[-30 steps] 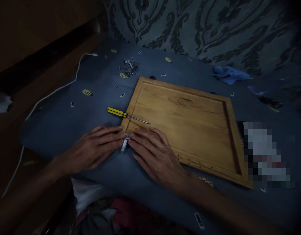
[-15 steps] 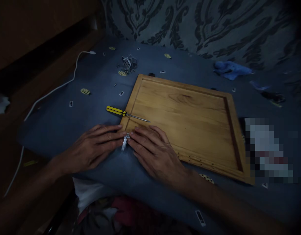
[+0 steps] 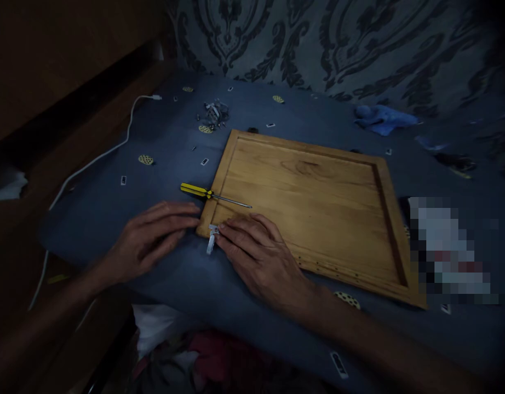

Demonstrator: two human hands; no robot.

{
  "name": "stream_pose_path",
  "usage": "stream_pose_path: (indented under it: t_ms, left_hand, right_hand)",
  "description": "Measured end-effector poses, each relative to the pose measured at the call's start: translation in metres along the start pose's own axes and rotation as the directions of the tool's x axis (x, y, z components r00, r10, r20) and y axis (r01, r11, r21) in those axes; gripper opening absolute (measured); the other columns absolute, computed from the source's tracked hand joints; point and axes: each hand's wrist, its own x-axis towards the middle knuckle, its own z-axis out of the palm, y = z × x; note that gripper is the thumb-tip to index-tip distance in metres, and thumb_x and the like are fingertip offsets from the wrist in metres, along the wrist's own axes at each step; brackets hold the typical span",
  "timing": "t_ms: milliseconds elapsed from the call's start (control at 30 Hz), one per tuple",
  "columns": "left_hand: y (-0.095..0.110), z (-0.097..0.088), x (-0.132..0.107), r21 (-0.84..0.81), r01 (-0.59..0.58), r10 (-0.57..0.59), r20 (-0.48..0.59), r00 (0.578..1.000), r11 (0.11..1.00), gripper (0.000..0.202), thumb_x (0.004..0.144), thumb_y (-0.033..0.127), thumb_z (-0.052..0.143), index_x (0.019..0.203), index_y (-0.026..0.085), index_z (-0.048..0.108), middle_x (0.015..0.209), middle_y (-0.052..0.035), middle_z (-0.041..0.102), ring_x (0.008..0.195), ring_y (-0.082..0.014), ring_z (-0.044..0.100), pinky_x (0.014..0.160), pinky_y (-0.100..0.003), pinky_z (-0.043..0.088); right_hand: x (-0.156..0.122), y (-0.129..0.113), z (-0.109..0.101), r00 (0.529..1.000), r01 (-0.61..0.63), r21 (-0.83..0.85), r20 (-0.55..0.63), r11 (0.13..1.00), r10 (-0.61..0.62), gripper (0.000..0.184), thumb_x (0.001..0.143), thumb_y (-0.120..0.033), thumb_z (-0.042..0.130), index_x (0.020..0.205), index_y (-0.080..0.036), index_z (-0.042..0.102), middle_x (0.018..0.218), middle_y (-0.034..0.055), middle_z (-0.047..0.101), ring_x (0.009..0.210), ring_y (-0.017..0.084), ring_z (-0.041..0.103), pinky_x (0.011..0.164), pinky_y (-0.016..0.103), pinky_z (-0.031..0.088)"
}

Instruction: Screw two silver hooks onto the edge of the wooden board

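Observation:
A metal cabinet hinge sits at the near left corner of a framed wooden cabinet door, its arm sticking out past the door's edge. My right hand rests on the door with bent fingers, its fingertips gripping the hinge from the right; the thumb is hidden. My left hand hovers left of that corner, holding nothing, fingers stretched and slightly apart. Across the door's left frame lies a screwdriver with a yellow and black handle, its shaft pointing right.
A pile of hinges and screws lies on the blue patterned sheet beyond the door, with a loose screw nearer. A white cable runs along the left. Blue cloth lies at the back right; a blurred-out object is right of the door.
My left hand has drawn back to the left, away from the hinge and the door's corner, uncovering that corner. My right hand stays at the hinge. The view has shifted slightly.

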Motion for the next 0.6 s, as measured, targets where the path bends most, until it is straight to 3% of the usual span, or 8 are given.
stream_pose_path:
  t_ms: [100, 233, 433, 600]
  left_hand:
    - [-0.015, -0.003, 0.013, 0.155, 0.048, -0.042, -0.042, 0.998, 0.987, 0.032, 0.106, 0.019, 0.056, 0.137, 0.024, 0.058, 0.137, -0.0099, 0.068, 0.13, -0.0246, 0.065, 0.11, -0.042, 0.054]
    - [-0.038, 0.001, 0.022, 0.276, 0.014, -0.046, 0.112, 0.993, 0.961, 0.039, 0.109, 0.031, 0.049, 0.146, 0.018, 0.049, 0.143, -0.015, 0.064, 0.134, -0.031, 0.061, 0.111, -0.05, 0.051]
    - [-0.05, -0.001, 0.021, 0.259, 0.052, -0.087, 0.125, 0.988, 0.964, 0.028, 0.111, 0.033, 0.043, 0.123, 0.019, 0.064, 0.101, -0.007, 0.072, 0.093, -0.0241, 0.067, 0.09, -0.039, 0.055]
    - [-0.04, -0.008, 0.022, 0.132, 0.182, -0.183, -0.001, 0.983, 0.974, 0.021, 0.106, 0.035, 0.057, 0.115, 0.021, 0.07, 0.089, -0.0019, 0.07, 0.08, -0.0201, 0.066, 0.075, -0.032, 0.053]
  right_hand:
    - [0.0, 0.0, 0.001, 1.0, 0.004, 0.006, 0.005, 1.0, -0.004, 0.029, 0.105, -0.012, 0.055, 0.129, -0.01, 0.071, 0.127, 0.012, 0.078, 0.121, 0.024, 0.066, 0.111, 0.049, 0.048]
    - [0.0, 0.0, 0.001, 1.0, 0.012, -0.009, -0.009, 1.0, -0.012, 0.029, 0.107, -0.013, 0.051, 0.127, -0.009, 0.071, 0.127, 0.0117, 0.078, 0.119, 0.024, 0.067, 0.11, 0.048, 0.049]
    - [0.0, -0.001, -0.002, 1.0, 0.017, -0.014, 0.0, 1.0, -0.017, 0.033, 0.109, -0.012, 0.044, 0.127, -0.008, 0.071, 0.127, 0.0123, 0.078, 0.12, 0.025, 0.067, 0.11, 0.048, 0.047]
    - [0.001, -0.001, -0.003, 1.0, -0.004, -0.007, -0.009, 1.0, 0.004, 0.035, 0.109, -0.011, 0.041, 0.126, -0.008, 0.071, 0.127, 0.0115, 0.078, 0.12, 0.025, 0.067, 0.109, 0.049, 0.049]
